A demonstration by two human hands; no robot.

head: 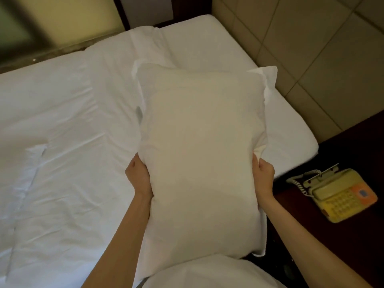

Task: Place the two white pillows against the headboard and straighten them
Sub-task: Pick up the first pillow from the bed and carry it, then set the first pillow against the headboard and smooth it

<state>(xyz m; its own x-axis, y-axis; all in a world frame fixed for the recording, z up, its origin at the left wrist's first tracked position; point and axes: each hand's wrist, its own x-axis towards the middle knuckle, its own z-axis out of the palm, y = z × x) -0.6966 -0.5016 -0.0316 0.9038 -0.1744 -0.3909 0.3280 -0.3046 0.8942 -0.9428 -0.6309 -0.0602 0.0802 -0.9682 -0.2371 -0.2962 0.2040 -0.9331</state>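
1. A white pillow (202,159) is held up in front of the person, long axis running away from the camera, above the near edge of the bed (62,142).
2. L hand (138,177) is pressed to the pillow's left side; its grip is closed on the pillow, thumb on the edge, fingers hidden behind the fabric.
3. R hand (264,176) is clamped on the pillow's right side; fabric is seen bunched above the thumb, so the grip is closed on the pillow too.
4. Pillow's near end is seen close to the person's white top (207,273); its flanged far corner (267,75) sticks out toward the padded headboard (311,48).
5. A 2nd pillow can't be made out w/ certainty; white bedding (203,42) lies flat at the head end, next to the headboard.
6. Duvet (52,173) is seen wrinkled across the left part of the bed.
7. A yellow phone (340,196) w/ coiled cord is set on the dark desk (357,146) to the right, beside the bed & well apart from the pillow.
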